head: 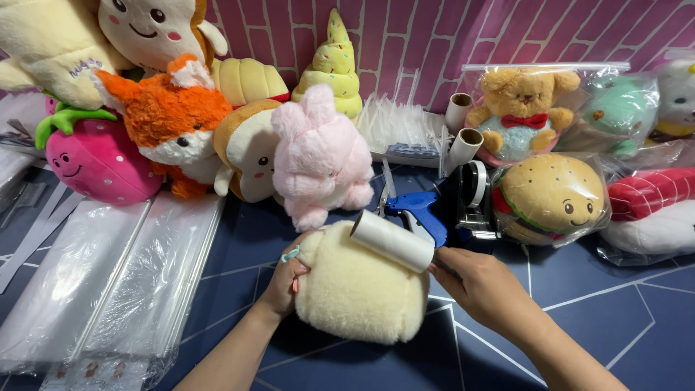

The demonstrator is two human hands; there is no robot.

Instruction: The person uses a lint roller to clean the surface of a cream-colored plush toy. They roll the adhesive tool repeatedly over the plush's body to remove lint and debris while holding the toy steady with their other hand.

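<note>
While my left hand [284, 279] presses flat and open against the cream plush [360, 291] near the tabletop's [579, 333] front edge, my right hand [474, 279] grips a white lint roller [392, 240] lying across its top, the pink bunny [318, 156] just behind.

On the dark blue bench [594, 326] the left hand [284, 279] presses the side of a cream plush toy [358, 289], while the right hand [474, 279] holds a white lint roller [391, 239] on top of it — a pink plush rabbit [318, 156] sits just behind.
</note>
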